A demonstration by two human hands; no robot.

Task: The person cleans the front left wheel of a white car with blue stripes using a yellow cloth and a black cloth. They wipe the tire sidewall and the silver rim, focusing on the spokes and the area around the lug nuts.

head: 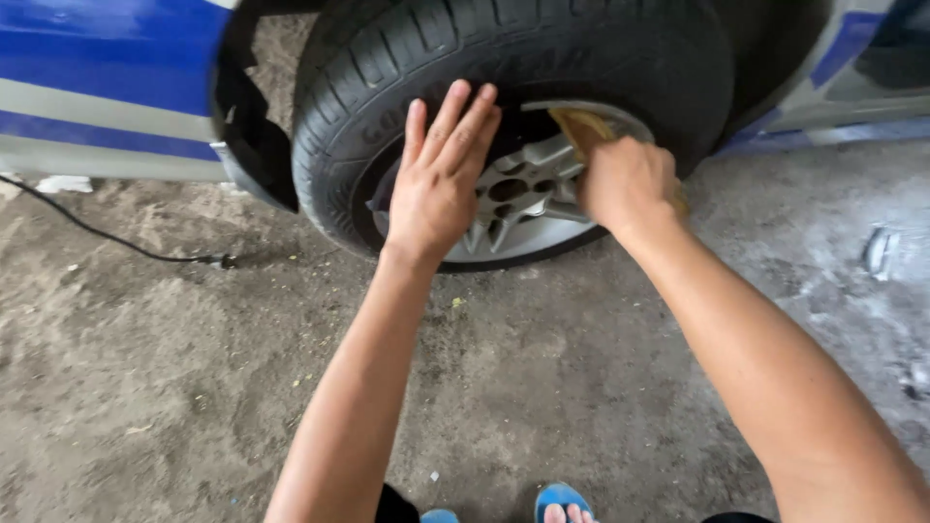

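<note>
Fingers [455,121] of the left hand [436,189] lie flat, slightly apart, on the tyre [387,68], while the right hand [625,184] is clamped on a yellow cloth [581,126] against the rim [523,194]; firm bracing likely steadies the wiping.

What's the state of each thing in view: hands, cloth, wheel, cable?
left hand: open, fingers spread, flat on the tyre
right hand: closed on the cloth
cloth: yellowish, bunched, pressed to the rim
tyre: mounted on the car, resting on the ground
rim: silver, spoked, partly covered by both hands
cable: black, slack on the ground
</note>
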